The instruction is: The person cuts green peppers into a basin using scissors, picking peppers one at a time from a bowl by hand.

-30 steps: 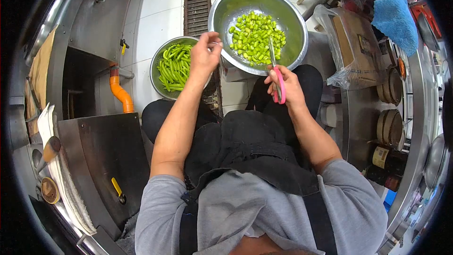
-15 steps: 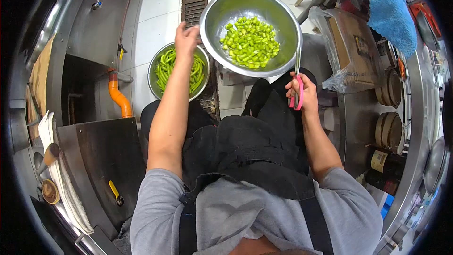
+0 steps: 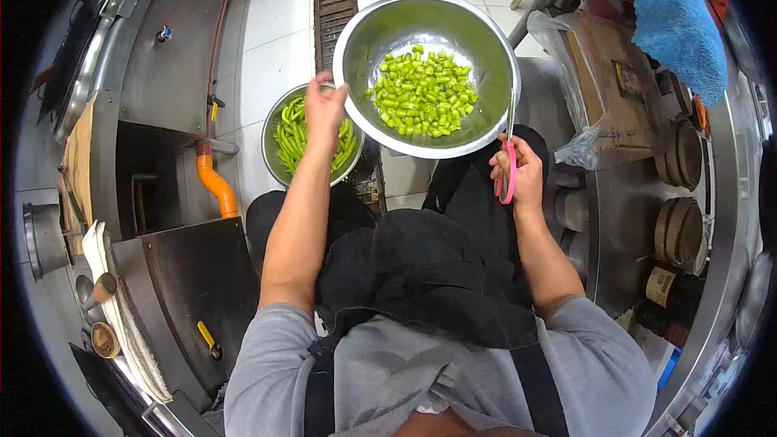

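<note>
A large metal bowl (image 3: 350, 105) holds chopped green pieces (image 3: 424, 93). To its left, a smaller metal bowl (image 3: 270, 151) contains whole long green peppers or beans (image 3: 292, 134). My left hand (image 3: 325, 113) is above the small bowl at the large bowl's left rim, thumb side against or very near the rim; its fingers are partly spread, and no item shows in them. My right hand (image 3: 522, 171) is closed around the pink handles of the scissors (image 3: 509, 170) by the large bowl's lower right rim. The blades point upward along the rim.
A floor drain grate (image 3: 334, 0) runs past the bowls. At the right are a plastic-wrapped cardboard box (image 3: 619, 89) and a blue towel (image 3: 678, 24). An orange pipe (image 3: 215, 184) and metal cabinet panels (image 3: 198, 291) stand at the left.
My left hand has moved left from the large bowl to above the small one. My right hand, with the scissors, has shifted right and down. The large bowl appears further left and lower.
</note>
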Tool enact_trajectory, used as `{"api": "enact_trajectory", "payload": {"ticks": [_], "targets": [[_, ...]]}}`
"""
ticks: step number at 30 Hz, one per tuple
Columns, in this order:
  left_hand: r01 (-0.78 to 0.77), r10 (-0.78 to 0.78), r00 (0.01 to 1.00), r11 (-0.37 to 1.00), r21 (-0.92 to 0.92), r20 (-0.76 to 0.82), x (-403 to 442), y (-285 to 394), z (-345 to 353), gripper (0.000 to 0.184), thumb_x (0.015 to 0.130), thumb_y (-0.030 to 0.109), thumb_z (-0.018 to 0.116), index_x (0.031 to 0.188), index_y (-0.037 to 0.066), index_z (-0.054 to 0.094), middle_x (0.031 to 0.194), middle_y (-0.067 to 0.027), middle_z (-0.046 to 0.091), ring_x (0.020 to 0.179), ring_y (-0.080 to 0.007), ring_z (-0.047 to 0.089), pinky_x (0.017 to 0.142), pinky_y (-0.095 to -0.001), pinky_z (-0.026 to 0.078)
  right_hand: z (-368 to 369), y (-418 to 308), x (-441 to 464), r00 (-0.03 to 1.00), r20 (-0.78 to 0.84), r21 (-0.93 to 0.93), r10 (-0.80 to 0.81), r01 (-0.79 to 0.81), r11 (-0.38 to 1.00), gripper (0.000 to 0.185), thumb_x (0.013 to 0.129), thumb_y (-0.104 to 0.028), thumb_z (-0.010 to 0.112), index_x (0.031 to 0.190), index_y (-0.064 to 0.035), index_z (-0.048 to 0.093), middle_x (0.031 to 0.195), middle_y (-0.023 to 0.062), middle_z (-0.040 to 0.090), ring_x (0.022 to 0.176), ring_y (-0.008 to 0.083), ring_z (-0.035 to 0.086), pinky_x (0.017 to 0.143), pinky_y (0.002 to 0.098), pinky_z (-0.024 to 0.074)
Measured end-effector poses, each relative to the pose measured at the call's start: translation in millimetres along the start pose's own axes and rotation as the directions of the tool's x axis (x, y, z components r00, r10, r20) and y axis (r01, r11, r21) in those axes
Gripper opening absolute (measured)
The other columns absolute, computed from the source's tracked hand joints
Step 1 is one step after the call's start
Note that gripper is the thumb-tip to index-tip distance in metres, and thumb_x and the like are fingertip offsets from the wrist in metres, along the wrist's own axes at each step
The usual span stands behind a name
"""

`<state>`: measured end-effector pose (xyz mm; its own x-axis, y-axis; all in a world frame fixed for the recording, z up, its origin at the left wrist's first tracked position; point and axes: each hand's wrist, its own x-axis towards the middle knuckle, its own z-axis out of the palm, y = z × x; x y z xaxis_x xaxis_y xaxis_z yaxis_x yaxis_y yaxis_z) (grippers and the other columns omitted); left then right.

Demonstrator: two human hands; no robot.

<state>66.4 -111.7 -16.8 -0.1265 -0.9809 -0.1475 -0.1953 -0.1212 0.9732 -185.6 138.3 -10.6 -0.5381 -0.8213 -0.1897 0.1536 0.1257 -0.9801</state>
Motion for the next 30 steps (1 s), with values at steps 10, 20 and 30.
{"api": "enact_trajectory", "payload": {"ticks": [10, 20, 30], "targets": [[0.136, -0.149, 0.985, 0.981, -0.135, -0.089, -5, -11, 0, 0.074, 0.082, 0.033, 0.068, 0.136, -0.005, 0.034, 0.117, -0.0190, 0.057, 0.104, -0.0242, 0.056, 0.082, -0.0368, 0.047, -4, 3, 2, 0.999, -0.033, -0.016, 0.010, -0.010, 1.000, 0.041, 0.080, -0.006, 0.070, 0.117, 0.0053, 0.056, 0.077, 0.0076, 0.062, 0.057, 0.0100, 0.058, 0.049, 0.0220, 0.0456], [0.177, -0.161, 0.984, 0.946, -0.273, 0.082, -9, -20, -13, 0.015, 0.087, 0.015, 0.063, 0.094, 0.001, 0.062, 0.073, -0.0024, 0.060, 0.063, -0.0093, 0.055, 0.055, -0.0243, 0.044, 2, 3, 3, 1.000, 0.013, 0.001, 0.008, -0.008, 1.000, 0.042, 0.080, -0.005, 0.070, 0.117, 0.0068, 0.055, 0.077, 0.0072, 0.062, 0.059, 0.0104, 0.058, 0.051, 0.0218, 0.0458], [0.411, -0.378, 0.906, 0.893, -0.185, 0.190, -54, -14, 10, 0.067, 0.083, 0.026, 0.068, 0.134, -0.002, 0.036, 0.123, -0.0174, 0.052, 0.097, -0.0295, 0.061, 0.074, -0.0404, 0.054, -5, 4, 1, 1.000, -0.017, -0.027, -0.016, 0.015, 1.000, 0.041, 0.080, -0.003, 0.070, 0.117, 0.0060, 0.056, 0.078, 0.0068, 0.062, 0.060, 0.0101, 0.059, 0.051, 0.0216, 0.0465]]}}
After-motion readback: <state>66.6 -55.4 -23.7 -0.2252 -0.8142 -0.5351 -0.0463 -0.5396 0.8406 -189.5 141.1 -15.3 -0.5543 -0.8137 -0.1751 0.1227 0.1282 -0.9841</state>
